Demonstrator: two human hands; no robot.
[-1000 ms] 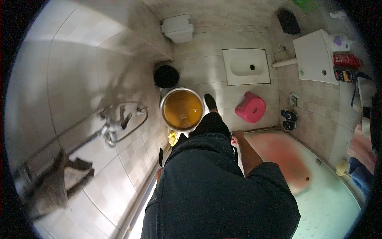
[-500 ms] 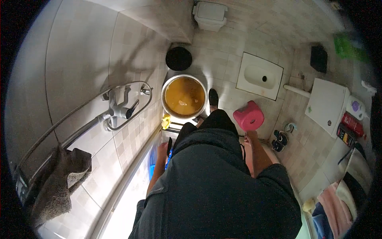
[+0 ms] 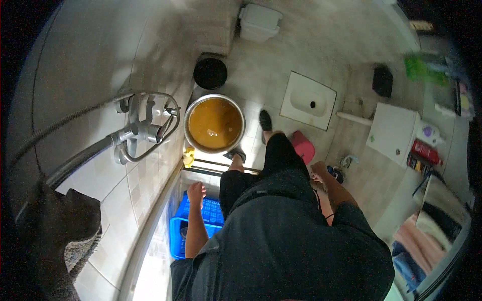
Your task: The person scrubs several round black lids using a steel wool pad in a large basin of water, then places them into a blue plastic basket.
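Note:
My left hand [image 3: 196, 190] hangs with fingers curled loosely, above a blue plastic basket [image 3: 211, 210]; nothing shows in it. On the other side, my right hand [image 3: 318, 171] is also curled beside my thigh, close to a pink stool [image 3: 302, 147] and touching nothing I can see. Ahead of my feet stands a large round metal basin [image 3: 243, 130] of cloudy orange-brown liquid, with a small pale patch on the surface. Neither hand reaches the basin. A dark slipper [image 3: 236, 154] is on my left foot, another [image 3: 265, 120] on my right.
A wall tap [image 3: 133, 131] with a hose and a hanging towel [image 3: 80, 215] line the left wall. A black round tub [image 3: 210, 73] stands beyond the basin. Farther right are a squat toilet [image 3: 307, 100], a white bin [image 3: 259, 22], a white cabinet [image 3: 391, 133] and bottles [image 3: 426, 150].
My left arm has swung forward and the blue basket shows more fully beneath it. My left foot now shows beside the basin. The whole view has shifted, and the stool is more hidden by my leg.

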